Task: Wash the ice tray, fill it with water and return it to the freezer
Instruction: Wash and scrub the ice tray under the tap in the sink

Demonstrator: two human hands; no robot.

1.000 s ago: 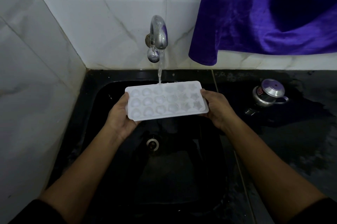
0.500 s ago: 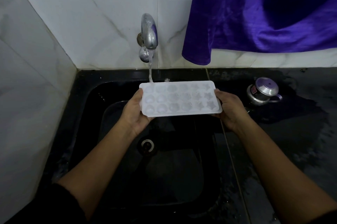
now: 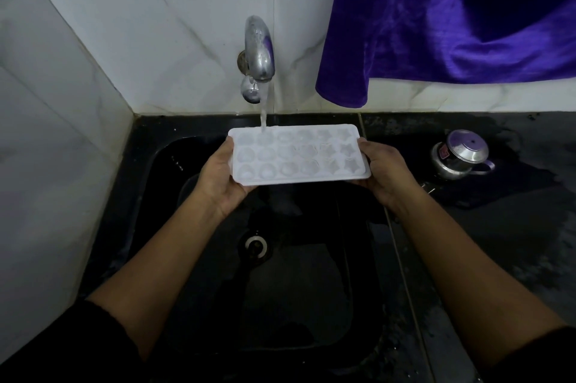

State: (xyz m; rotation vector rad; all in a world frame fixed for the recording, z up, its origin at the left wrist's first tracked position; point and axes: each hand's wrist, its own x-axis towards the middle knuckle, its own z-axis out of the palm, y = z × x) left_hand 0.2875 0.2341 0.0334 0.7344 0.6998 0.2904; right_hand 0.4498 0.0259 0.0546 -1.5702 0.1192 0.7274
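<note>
water (image 3: 263,114) into ice tray (image 3: 299,154) cells

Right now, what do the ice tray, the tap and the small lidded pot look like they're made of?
The ice tray: probably white plastic or silicone, matte and slightly translucent, with moulded round and star pockets. The tap: metal, dulled chrome finish with water spots and soft reflections. The small lidded pot: likely stainless steel, polished; its lid mirrors the purple cloth.
</note>
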